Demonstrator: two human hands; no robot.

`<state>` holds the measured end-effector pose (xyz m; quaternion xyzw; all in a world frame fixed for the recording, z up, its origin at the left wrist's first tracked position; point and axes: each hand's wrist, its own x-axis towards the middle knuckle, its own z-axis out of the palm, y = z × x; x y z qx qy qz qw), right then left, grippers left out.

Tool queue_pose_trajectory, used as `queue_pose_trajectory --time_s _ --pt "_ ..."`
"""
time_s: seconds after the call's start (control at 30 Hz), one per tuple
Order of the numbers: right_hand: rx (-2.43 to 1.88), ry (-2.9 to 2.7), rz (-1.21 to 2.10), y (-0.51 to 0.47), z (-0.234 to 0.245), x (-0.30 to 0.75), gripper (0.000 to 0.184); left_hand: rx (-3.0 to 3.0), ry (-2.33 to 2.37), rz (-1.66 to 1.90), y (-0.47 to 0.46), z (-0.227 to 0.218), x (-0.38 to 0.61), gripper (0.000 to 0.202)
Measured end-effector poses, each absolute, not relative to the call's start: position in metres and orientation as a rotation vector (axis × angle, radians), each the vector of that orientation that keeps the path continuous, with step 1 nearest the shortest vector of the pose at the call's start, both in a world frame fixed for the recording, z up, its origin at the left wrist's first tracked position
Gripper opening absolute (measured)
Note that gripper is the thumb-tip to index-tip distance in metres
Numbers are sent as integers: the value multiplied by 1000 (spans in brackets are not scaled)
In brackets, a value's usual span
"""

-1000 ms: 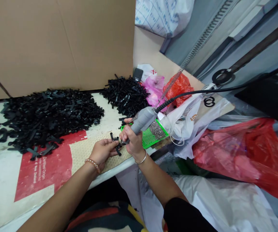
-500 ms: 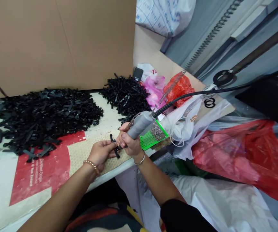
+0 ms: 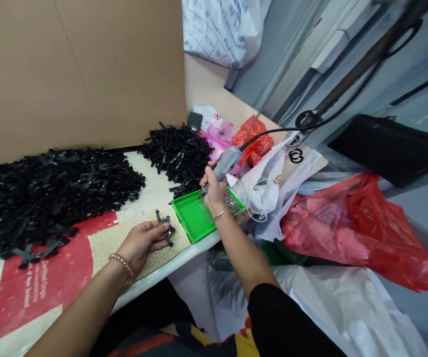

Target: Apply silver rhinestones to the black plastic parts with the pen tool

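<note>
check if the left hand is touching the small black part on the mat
Touching. The head view shows the left hand flat on the mat, its fingertips resting on the small black part with no gap between them.

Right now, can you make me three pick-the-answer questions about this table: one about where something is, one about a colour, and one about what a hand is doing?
1. Where is the tip of the grey power tool?
A. over the green tray
B. on the big black pile
C. on the floor

2. What colour is the patch on the table cover by the left arm?
A. blue
B. red
C. yellow

3. What is the left hand doing?
A. waving in the air
B. holding the tool
C. resting on the mat with fingers on small black parts

Answers: 1 A, the right hand points the tool down at the tray. 2 B, the patch is plainly red. 3 C, the parts lie at its fingertips.
</note>
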<state>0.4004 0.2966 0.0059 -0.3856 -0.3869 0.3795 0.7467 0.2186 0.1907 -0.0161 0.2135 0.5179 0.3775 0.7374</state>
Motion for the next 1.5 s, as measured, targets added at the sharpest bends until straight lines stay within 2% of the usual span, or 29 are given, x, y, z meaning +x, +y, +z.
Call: queue_pose_trajectory --time_s 0.23,1.5 --pt "-920 -910 861 313 -21 405 41 465 1126 837 191 -20 217 12" --pt "-987 -987 868 311 -24 407 40 446 1142 815 192 -22 218 13"
